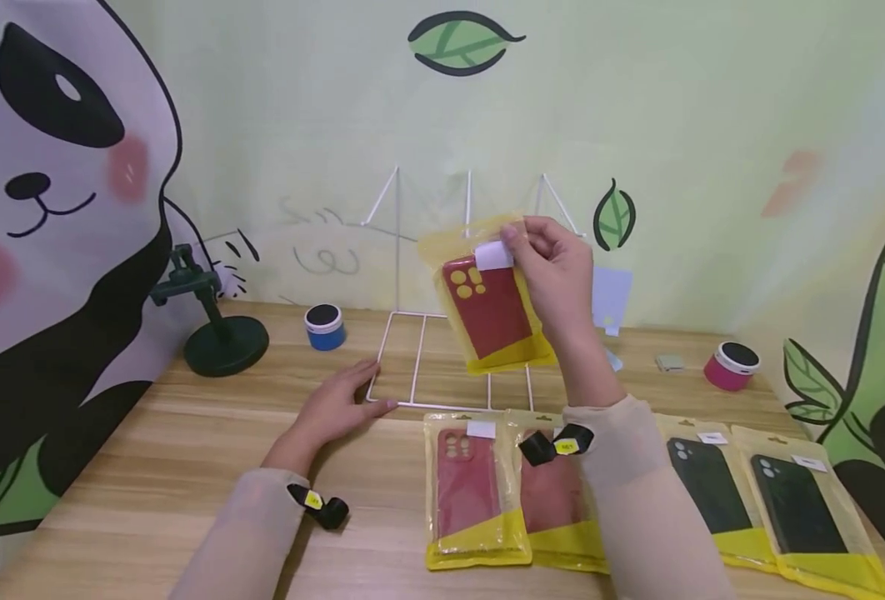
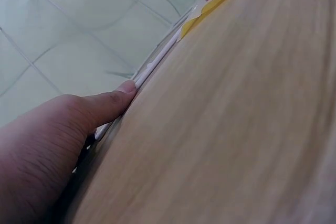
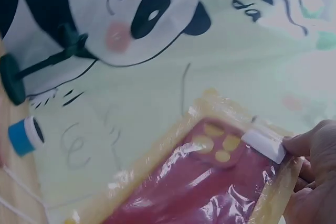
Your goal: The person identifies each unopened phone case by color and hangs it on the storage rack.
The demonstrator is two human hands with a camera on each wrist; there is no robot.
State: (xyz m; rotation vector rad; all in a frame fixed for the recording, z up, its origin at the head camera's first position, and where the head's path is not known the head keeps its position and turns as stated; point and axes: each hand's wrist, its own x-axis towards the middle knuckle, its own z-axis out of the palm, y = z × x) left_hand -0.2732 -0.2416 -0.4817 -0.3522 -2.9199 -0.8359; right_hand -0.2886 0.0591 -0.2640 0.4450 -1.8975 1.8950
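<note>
On the table, at its middle: my two hands work at a white wire rack that stands against the painted wall.

Right hand: I hold it raised above the rack, fingers and thumb pinching the top of a packaged red phone case by its white label tab. The right wrist view shows my thumb pressed on that tab.

Packaged red phone case: it hangs in the air from my grip, upright and slightly tilted, in a clear bag with yellow ends, in front of the rack's upper prongs; whether it touches a prong I cannot tell.

Left hand: it lies flat on the table at the rack's front left corner, fingers loosely straight and holding nothing; the thumb lies along the white base wire.

Near edge of the table: two more red cases in bags, the second partly under my right sleeve, and two dark cases in bags to the right.

Far side: a dark green stand and a blue-banded round tin on the left, a pink round tin on the right.
</note>
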